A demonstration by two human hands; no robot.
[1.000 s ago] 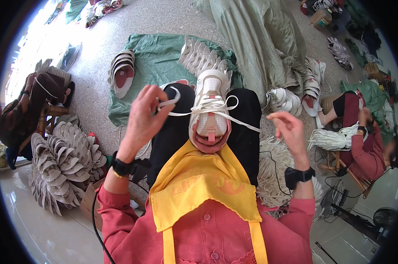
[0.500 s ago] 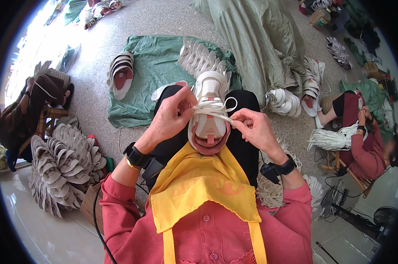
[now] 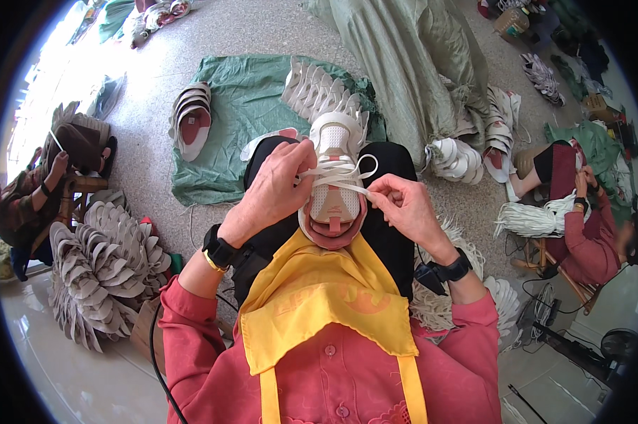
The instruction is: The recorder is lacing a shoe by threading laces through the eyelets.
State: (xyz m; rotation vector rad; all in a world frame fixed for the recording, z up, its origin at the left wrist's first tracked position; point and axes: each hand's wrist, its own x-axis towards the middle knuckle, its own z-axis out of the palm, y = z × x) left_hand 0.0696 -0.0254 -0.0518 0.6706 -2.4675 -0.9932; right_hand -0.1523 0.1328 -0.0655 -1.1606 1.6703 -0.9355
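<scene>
Head view, from above: at work over a white-and-pink sneaker with a perforated toe (image 3: 331, 205), set between the knees of plain black trousers (image 3: 385, 247), toe pointing away, heel beside a bright yellow cloth apron (image 3: 319, 311). Narrowed to a pinch with the bare left hand (image 3: 280, 180) at the sneaker's left edge, apparently on a flat white fabric shoelace (image 3: 338, 172), with fingertip contact partly hidden. Pinched likewise with the bare right hand (image 3: 403, 206) at the right edge, on a strip of lace just below a small, free-standing loop.

Brought in from well apart a second ago to close beside the sneaker now; barely shifted over the last half second. By all appearances, back on the crossed lacing from both sides at once, and so better placed to control it.

Beyond the toe, on a crumpled green woven sheet (image 3: 223, 127), with a row of nested pale shoe uppers (image 3: 322, 88) partly across.
</scene>
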